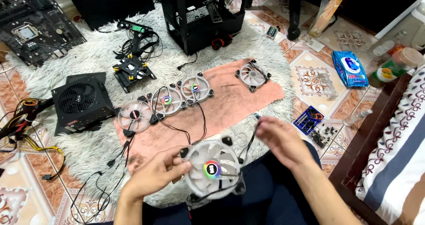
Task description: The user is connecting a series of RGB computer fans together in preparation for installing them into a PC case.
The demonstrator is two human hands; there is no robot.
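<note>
At lower centre of the frame, a white-bladed case fan [211, 169] with a rainbow-ringed hub is held above a dark-trousered lap. Its left rim is gripped by the left hand [157, 173], fingers closed on the frame's edge. To the fan's upper right, the right hand [279, 138] is raised slightly apart from it; the fan's black cable [251, 141] is pinched at the fingertips, the hand being blurred.

Items laid on the pink towel [230, 105], mid-frame:
- three matching fans [166, 101] set in a slanting row, touching or nearly so, cables trailing toward the lower edge;
- a fourth fan [252, 75] placed apart at the towel's upper right corner.

Items on the shaggy grey rug [88, 150]:
- a black power supply [82, 102] at left, with yellow and black wires beside it;
- a black and yellow bracket [133, 71] above the fans;
- a black computer case [201, 15] at upper centre.

Items at the margins:
- a motherboard [33, 23] in the upper left corner;
- a blue wipes packet [349, 69] on the patterned tiles at right;
- a small blue tray of parts [308, 119] just right of the right hand.
</note>
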